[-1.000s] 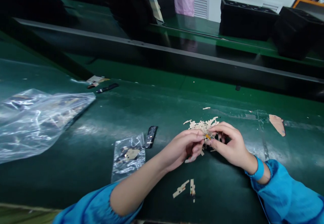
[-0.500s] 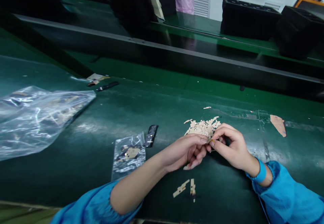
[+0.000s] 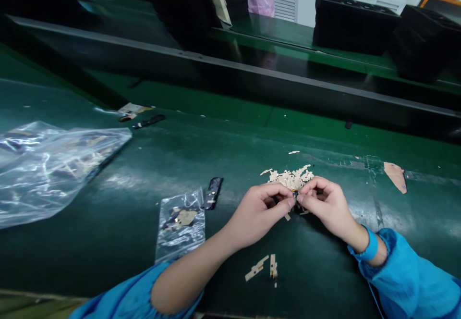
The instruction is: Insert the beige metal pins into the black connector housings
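My left hand point(image 3: 257, 213) and my right hand point(image 3: 329, 206) meet fingertip to fingertip, both pinching a small dark piece with a yellow edge point(image 3: 295, 194). Most of that piece is hidden by the fingers, so its kind cannot be made out. Just beyond the fingertips lies a heap of thin cream-coloured strips point(image 3: 290, 178), irregular in outline. Nearer to me, two parts lie apart from the heap: a slanted cream strip point(image 3: 257, 267) and an upright cream strip point(image 3: 273, 265) with a dark end.
Left of my hands lie a small clear bag of parts point(image 3: 180, 235) and a narrow black part point(image 3: 214, 192). A large clear plastic bag point(image 3: 54, 175) covers the far left. A brown flat piece point(image 3: 395, 177) is at right. Behind runs a long dark rail point(image 3: 252, 76).
My left hand has rolled from palm-up to back-up, its thumb and fingertips now pinching the small piece. My right hand keeps its pinch in nearly the same spot.
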{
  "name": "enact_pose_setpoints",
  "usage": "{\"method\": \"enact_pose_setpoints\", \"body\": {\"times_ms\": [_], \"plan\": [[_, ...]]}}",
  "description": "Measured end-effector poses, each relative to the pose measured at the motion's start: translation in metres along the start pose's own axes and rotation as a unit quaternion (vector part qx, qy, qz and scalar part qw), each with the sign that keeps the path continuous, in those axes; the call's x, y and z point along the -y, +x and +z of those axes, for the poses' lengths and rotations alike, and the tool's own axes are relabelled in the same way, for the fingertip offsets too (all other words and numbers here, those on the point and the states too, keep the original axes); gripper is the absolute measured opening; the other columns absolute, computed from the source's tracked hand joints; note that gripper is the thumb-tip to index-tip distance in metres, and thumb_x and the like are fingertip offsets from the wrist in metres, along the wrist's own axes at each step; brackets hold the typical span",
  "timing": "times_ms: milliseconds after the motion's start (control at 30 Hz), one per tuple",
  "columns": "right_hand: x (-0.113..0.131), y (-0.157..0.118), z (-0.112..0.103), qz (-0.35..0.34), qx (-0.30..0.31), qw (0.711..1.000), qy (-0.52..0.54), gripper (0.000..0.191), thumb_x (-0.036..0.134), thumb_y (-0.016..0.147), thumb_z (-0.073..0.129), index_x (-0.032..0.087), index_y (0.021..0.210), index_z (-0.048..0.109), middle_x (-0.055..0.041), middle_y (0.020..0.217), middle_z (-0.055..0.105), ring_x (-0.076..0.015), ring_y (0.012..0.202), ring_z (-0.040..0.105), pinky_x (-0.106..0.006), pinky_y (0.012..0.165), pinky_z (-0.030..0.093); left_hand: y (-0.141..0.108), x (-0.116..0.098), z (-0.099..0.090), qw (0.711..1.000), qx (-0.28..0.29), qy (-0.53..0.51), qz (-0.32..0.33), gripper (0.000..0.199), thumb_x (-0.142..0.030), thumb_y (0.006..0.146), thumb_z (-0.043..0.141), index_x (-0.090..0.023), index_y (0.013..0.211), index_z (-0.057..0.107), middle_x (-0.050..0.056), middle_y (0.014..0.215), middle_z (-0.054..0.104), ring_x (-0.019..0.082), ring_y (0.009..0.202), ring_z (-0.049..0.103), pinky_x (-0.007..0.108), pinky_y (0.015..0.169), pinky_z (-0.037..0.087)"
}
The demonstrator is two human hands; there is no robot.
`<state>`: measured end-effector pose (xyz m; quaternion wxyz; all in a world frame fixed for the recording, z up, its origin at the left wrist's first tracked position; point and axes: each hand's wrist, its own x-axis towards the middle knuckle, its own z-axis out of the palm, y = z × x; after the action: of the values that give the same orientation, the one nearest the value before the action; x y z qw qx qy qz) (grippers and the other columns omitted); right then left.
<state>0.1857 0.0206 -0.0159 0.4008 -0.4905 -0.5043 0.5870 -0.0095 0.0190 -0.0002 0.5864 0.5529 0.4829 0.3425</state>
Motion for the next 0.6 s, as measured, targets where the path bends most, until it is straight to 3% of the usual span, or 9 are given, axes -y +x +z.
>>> {"method": "enact_pose_setpoints", "body": {"times_ms": [300, 600], "plan": [[0.0054, 0.0004, -0.0007, 0.010, 0.006, 1.000, 0.007, 0.012, 0.028, 0.073, 0.080, 0.019, 0.075, 0.073, 0.0028, 0.064, 0.060, -0.0121, 0.057, 0.050, -0.026, 0.055, 0.039, -0.0020, -0.0067, 0.0001, 0.996, 0.009, 0.080, 0.042, 0.011, -0.024, 0.079, 0.066, -0.019, 0.073, 0.074, -0.001, 0.070, 0.065, 0.014, 0.064, 0.053, 0.025, 0.059, 0.039], [0.0046, 0.0012, 0.0009, 0.038, -0.020, 0.998, 0.040, 0.013, 0.029, 0.072, 0.081, 0.018, 0.070, 0.074, 0.0021, 0.061, 0.064, -0.0111, 0.056, 0.048, -0.025, 0.055, 0.038, 0.0025, -0.0012, -0.0028, 0.999, 0.008, 0.042, -0.011, 0.021, -0.037, 0.085, 0.070, -0.017, 0.088, 0.075, 0.002, 0.076, 0.069, 0.014, 0.063, 0.055, 0.025, 0.058, 0.041]]}}
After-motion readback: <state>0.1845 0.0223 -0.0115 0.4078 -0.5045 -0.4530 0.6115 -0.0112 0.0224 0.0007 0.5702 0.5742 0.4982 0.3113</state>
